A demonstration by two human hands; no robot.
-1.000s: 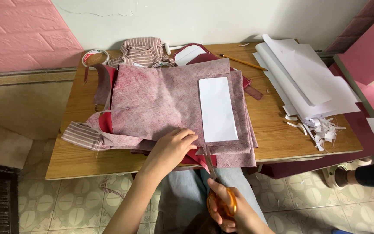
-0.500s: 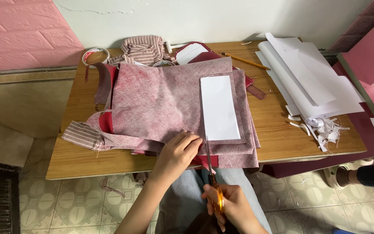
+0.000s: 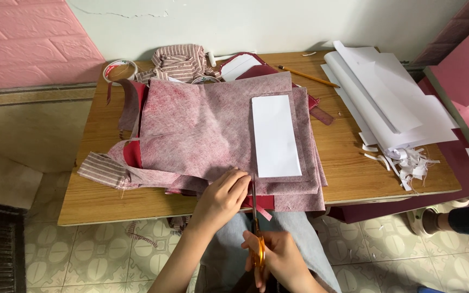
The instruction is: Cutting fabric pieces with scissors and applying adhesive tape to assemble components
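Gripping orange-handled scissors [image 3: 257,239], the right hand [image 3: 278,260] has been brought nearer the white paper rectangle [image 3: 275,135], blades now entering the mottled pink non-woven fabric sheet [image 3: 213,130] just left of it, which is pinned flat by the left hand [image 3: 221,198], so cutting appears underway.

No packages, labels, signs or screens

Nothing of that kind shows on the wooden table, the wall or the floor; the white sheets and the white rectangle on the fabric are plain paper without print.
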